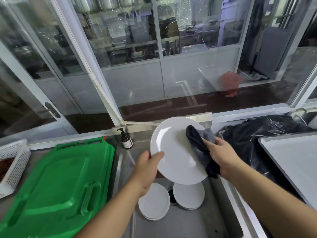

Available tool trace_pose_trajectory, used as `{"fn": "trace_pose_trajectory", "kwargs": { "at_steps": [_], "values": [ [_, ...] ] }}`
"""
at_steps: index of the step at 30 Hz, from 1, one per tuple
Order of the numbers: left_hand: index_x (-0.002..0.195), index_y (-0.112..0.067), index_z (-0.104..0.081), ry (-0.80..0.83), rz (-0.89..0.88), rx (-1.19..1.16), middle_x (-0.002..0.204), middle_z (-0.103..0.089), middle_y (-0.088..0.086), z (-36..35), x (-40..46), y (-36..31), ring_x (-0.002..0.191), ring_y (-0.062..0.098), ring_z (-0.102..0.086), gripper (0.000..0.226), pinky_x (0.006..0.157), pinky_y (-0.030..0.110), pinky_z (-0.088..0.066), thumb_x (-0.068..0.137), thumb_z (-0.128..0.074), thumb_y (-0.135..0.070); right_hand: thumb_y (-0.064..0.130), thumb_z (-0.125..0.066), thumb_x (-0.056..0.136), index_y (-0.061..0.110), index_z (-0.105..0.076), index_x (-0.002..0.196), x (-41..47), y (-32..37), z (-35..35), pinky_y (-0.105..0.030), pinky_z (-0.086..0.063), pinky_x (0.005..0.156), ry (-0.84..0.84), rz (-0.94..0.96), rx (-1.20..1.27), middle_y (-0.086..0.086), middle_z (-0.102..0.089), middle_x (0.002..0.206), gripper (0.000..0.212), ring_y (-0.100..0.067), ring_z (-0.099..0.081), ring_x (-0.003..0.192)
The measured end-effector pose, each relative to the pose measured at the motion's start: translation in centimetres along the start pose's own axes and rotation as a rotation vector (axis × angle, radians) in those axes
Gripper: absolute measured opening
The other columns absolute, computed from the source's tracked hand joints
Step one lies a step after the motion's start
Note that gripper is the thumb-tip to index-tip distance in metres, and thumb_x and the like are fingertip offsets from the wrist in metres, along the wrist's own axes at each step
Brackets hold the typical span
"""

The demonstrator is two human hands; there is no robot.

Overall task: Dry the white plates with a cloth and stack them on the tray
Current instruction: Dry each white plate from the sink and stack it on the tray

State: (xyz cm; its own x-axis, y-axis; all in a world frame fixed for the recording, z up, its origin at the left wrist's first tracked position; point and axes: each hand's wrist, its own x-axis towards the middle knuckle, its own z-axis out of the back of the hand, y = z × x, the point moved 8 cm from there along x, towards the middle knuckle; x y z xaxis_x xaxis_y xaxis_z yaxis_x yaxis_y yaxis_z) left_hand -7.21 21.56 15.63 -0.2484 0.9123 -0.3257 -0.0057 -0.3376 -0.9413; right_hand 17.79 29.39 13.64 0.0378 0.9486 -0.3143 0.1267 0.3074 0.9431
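clearly, the white plate (pixel 173 152) was up in the air over the sink (pixel 214 212), tilted toward me, with my left hand (pixel 147 166) pinching its near-left rim, thumb on the face and the other fingers hidden behind. my right hand (pixel 221 156) was bunched round a dark cloth (pixel 199 148), pressing it flat against the right half of the plate's face, so both grips were closed on something: the left on the plate, the right on the cloth. i judged the plate rigid, glazed and smooth, probably slick if damp, and breakable if it fell onto the steel below, so the rim was the place to hold it, with the cloth hand backing up the far side. it looked fairly light for one hand. the cloth was soft and limp, folding over my fingers, and would drag rather than slide. two low stacks of plates (pixel 154 201) lay in the sink bottom, waiting, either side of the drain. the tray (pixel 291 152) sat on the worktop to my right, apparently bare where i could see it, past a black plastic bag (pixel 253 133). a green bin lid (pixel 58 182) lay to my left.
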Motion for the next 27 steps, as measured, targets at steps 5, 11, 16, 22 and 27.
{"fn": "trace_pose_trajectory", "kwargs": {
  "at_steps": [5,11,16,22,27],
  "values": [
    [0.120,-0.013,-0.069,0.012,-0.082,0.155,0.116,-0.076,0.010,1.0,0.3,-2.6,0.112,0.033,-0.070,0.073,0.103,0.059,-0.054,0.070,-0.061,-0.065,0.030,-0.079,0.095,0.015,-0.080,0.103,-0.1,2.4,-0.7,-0.045,-0.066,0.080,0.074,0.094,-0.114,-0.008,-0.082,0.091,0.017,-0.030,-0.080,0.086],
    [0.099,-0.021,-0.070,-0.226,-0.164,0.160,0.092,-0.076,-0.004,0.3,-0.9,-1.1,0.083,0.004,-0.070,0.033,0.076,0.028,-0.062,0.103,-0.051,-0.048,0.040,-0.083,0.090,0.017,-0.075,0.101,-2.0,-2.3,-2.7,-0.041,-0.066,0.061,-0.056,-0.121,0.191,-0.004,-0.082,0.083,0.027,-0.026,-0.080,0.071],
    [0.097,-0.022,-0.069,-0.217,-0.073,0.022,0.084,-0.075,-0.008,-1.3,-2.0,1.9,0.083,0.011,-0.070,0.037,0.068,0.027,-0.056,0.096,-0.053,-0.055,0.036,-0.085,0.089,0.019,-0.073,0.106,-2.8,-6.0,-3.2,-0.065,-0.063,0.079,-0.128,-0.215,0.308,-0.006,-0.082,0.088,0.027,-0.034,-0.080,0.079],
    [0.117,-0.015,-0.066,-0.083,0.038,-0.188,0.112,-0.078,0.010,0.2,-0.7,1.6,0.102,0.032,-0.075,0.066,0.080,0.052,-0.065,0.064,-0.078,-0.053,0.030,-0.080,0.094,0.013,-0.077,0.105,-1.2,-2.2,-1.5,-0.049,-0.067,0.075,-0.010,-0.091,0.067,-0.010,-0.082,0.090,0.021,-0.032,-0.081,0.082],
    [0.116,-0.010,-0.069,0.010,0.015,-0.066,0.109,-0.079,0.016,1.8,0.7,-0.7,0.097,0.034,-0.077,0.038,0.077,0.044,-0.062,0.091,-0.072,-0.038,0.033,-0.079,0.095,0.016,-0.080,0.096,-0.6,2.0,-1.4,-0.044,-0.066,0.080,0.102,0.080,-0.196,-0.006,-0.082,0.086,0.018,-0.028,-0.080,0.083]
  ]
}}
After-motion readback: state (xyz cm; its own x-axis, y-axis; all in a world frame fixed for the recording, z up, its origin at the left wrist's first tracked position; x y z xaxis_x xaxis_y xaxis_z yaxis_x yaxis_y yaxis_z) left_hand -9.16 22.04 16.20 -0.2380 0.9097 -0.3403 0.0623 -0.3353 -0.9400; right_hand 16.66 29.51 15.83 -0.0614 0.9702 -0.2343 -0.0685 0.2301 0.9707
